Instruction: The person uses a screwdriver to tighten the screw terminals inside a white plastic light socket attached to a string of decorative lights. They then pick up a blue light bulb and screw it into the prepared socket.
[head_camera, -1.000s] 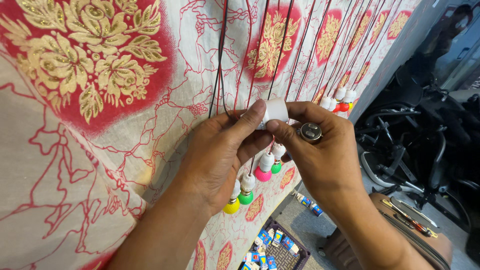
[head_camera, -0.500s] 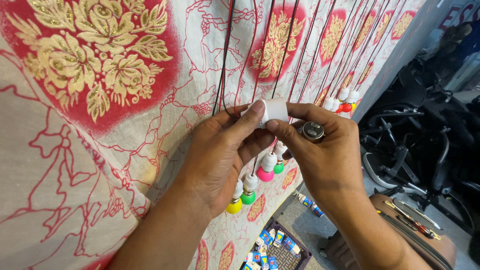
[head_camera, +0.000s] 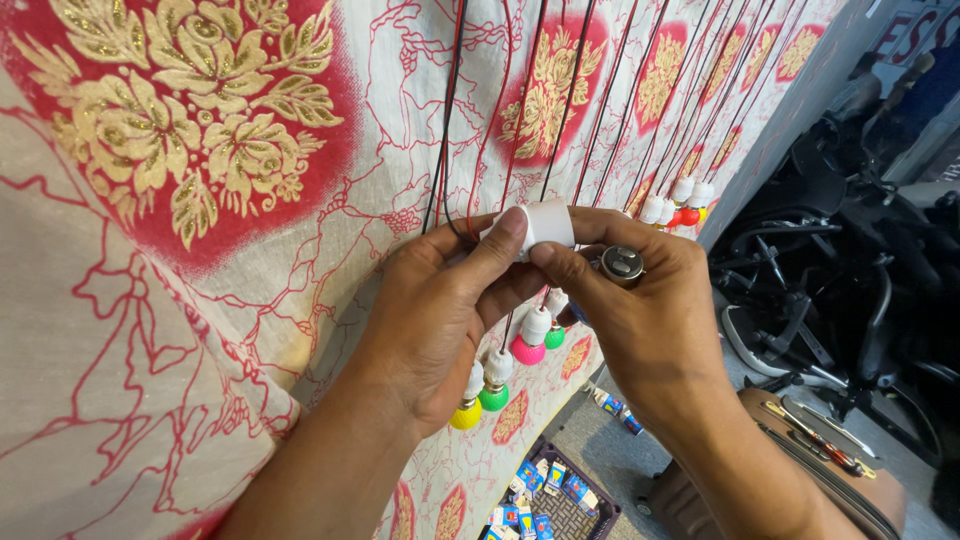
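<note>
- You had both hands up against the red-and-cream floral cloth (head_camera: 200, 330), working on one white lamp holder (head_camera: 548, 220) at the end of a hanging wire pair.
- Your left hand (head_camera: 440, 320) was closed round that holder: thumb pressed on its near face, fingers curled behind it, so the holder sat pinched at your fingertips, against the cloth.
- Your right hand (head_camera: 640, 320) met it from the other side, index finger and thumb pressing the holder's outer end. Tucked further back in the same hand, just beside the holder, you carried a bulb whose metal bayonet cap (head_camera: 622, 265) pointed up toward you; the glass part was hidden in your palm, so I could not tell its colour.
- Judging from this, the holder in your grip was empty and the bulb was not yet seated in it; the fitting looked only partway done.
- Below your hands, several strands looked finished: a pink bulb (head_camera: 528, 348), a green bulb (head_camera: 493, 396) and a yellow bulb (head_camera: 465, 413) each hung in a white holder.
- Beyond your right hand, further along the cloth, another cluster of fitted bulbs (head_camera: 682, 200) hung from the black and red wires (head_camera: 470, 110).
- Low down under your wrists, a dark crate (head_camera: 560, 500) held small blue cartons.
</note>
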